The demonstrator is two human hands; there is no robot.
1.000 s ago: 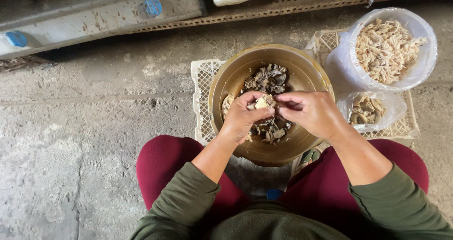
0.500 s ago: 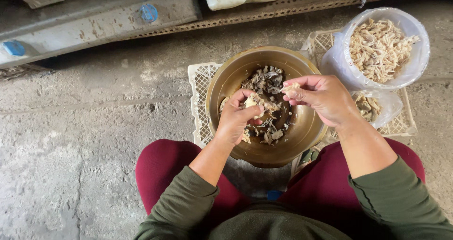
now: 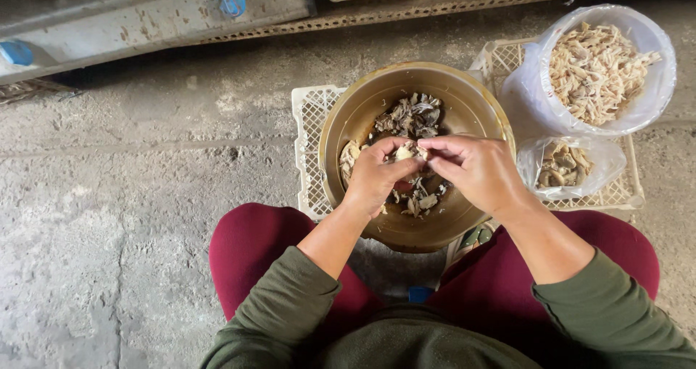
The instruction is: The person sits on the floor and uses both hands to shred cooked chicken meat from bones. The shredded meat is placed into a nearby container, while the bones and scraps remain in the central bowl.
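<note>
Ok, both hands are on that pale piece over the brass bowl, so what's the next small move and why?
Probably pull the pale piece apart. The left hand and right hand pinch it together above the brass bowl, so scraps would fall in, while the picked pale shreds sit in the bag-lined tub at right.

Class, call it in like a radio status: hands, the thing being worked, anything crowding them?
Left hand and right hand both pinch one pale piece over the brass bowl. Dark scraps beneath. Nothing crowding.
</note>
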